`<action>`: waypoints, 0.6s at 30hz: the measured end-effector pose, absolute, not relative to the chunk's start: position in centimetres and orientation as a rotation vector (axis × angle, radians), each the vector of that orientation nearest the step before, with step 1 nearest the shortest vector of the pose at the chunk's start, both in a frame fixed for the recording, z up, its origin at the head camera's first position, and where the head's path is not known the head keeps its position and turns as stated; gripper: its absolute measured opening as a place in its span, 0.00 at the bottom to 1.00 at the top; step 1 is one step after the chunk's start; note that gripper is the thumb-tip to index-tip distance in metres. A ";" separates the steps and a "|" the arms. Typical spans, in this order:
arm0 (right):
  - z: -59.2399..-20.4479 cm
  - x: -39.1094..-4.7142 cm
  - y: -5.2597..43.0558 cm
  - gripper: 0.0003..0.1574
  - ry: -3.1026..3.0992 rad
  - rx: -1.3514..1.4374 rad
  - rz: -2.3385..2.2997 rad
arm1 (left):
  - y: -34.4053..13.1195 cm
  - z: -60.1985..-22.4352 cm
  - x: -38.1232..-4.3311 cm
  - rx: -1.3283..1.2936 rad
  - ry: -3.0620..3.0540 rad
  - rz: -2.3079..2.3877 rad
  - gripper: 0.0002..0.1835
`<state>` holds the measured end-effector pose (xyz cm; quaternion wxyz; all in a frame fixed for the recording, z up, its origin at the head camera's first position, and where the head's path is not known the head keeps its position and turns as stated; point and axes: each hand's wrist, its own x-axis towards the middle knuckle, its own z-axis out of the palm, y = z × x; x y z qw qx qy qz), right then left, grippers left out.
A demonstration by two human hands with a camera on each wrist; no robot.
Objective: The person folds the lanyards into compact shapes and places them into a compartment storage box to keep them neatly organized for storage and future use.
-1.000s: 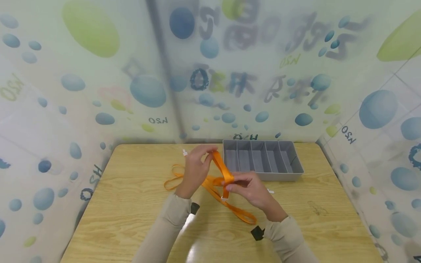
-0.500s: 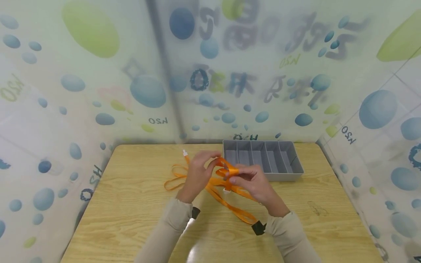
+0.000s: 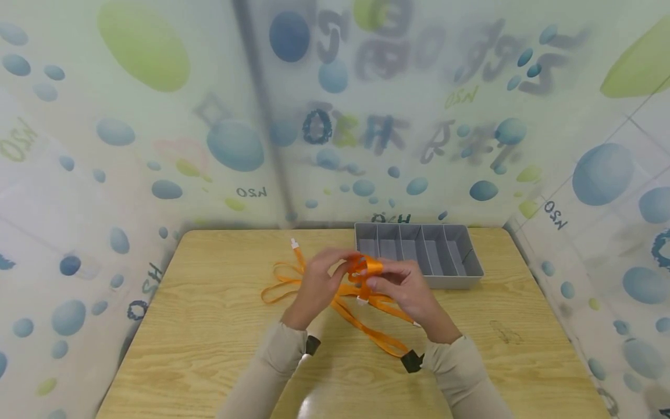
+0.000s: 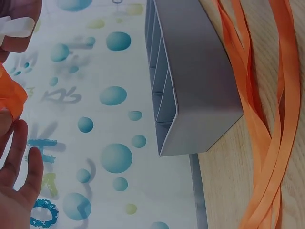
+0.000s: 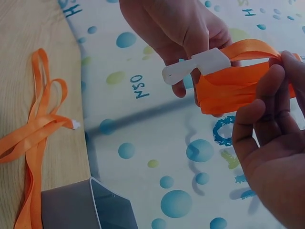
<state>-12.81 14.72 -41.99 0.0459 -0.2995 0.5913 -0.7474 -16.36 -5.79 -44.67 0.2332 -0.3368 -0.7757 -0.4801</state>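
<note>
A person in beige sleeves [image 3: 256,372] holds a folded orange lanyard [image 3: 373,267] in both hands, raised above a wood-grain table [image 3: 199,326]. The lanyard spans the gap between the hands, its left end at the fingertips of the left hand [image 3: 316,285] and its right end in the grasp of the right hand [image 3: 410,288]. The left hand pinches the folds lightly, its thumb and forefinger curved in a wide arc and other fingers partly extended; the right hand clasps the band between thumb and bent fingers. A white plastic clip [image 5: 212,62] projects from the held bundle, below the hands in the head view. Beneath, loose orange lanyards [image 4: 288,52] lie looped across the middle of the table, one white end fitting [image 3: 295,244] pointing toward the far edge. A gray five-compartment tray [image 3: 450,282] sits at the table's far edge, toward the far right corner, just beyond the right hand. Dark blocks [image 3: 412,361] show at both cuffs. Behind the table, a wall [image 3: 209,75] carries blue and green dots and lettering.
</note>
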 end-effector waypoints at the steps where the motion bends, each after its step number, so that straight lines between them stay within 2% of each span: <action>1: -42.0 -12.8 14.7 0.13 1.815 -0.908 -2.279 | -5.8 -44.8 -16.3 -0.931 -2.140 -1.328 0.15; 10: -41.8 -13.1 14.8 0.18 1.888 -0.841 -2.259 | -5.5 -45.6 -15.6 -0.960 -2.192 -1.557 0.11; 18: -42.1 -13.3 14.6 0.16 1.902 -0.846 -2.272 | -5.3 -45.4 -14.5 -0.860 -2.285 -1.857 0.16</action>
